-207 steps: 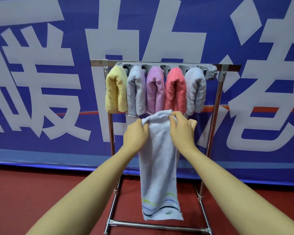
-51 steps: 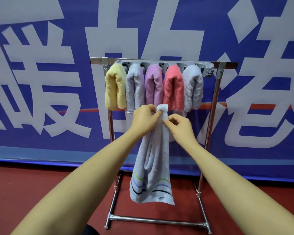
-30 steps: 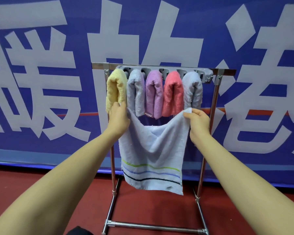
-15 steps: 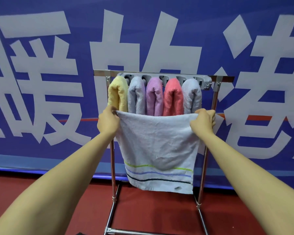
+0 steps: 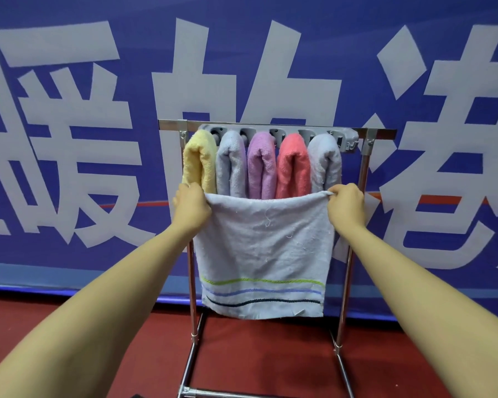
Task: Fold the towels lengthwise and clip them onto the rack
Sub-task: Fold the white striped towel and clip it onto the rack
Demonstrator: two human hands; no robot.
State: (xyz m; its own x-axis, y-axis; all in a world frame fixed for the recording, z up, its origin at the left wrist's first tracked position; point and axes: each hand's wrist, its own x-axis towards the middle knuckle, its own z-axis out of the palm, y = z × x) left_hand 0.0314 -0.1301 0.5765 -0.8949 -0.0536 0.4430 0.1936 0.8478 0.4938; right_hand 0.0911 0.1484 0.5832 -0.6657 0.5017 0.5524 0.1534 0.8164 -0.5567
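Item: pale grey terry towel with striped hem (image 5: 266, 248), spread flat before the steel rack (image 5: 365, 168).
We pinch its top corners, left hand (image 5: 191, 206) and right hand (image 5: 346, 207) level; top edge runs sideways, awaiting lengthwise fold.

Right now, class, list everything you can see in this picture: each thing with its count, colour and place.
Striped towel: one, pale grey with green, blue and dark stripes near its lower edge, held spread in front of the rack.
Clipped towels: five, hanging folded from the clip bar, left to right yellow, grey, purple, coral, grey.
Clip bar: one, grey, under the top rail.
Rack: one, metal, centre.
Banner: one, blue with white characters, behind.
Floor: red.
Left hand: grips the towel's top left corner.
Right hand: pinches its top right corner.
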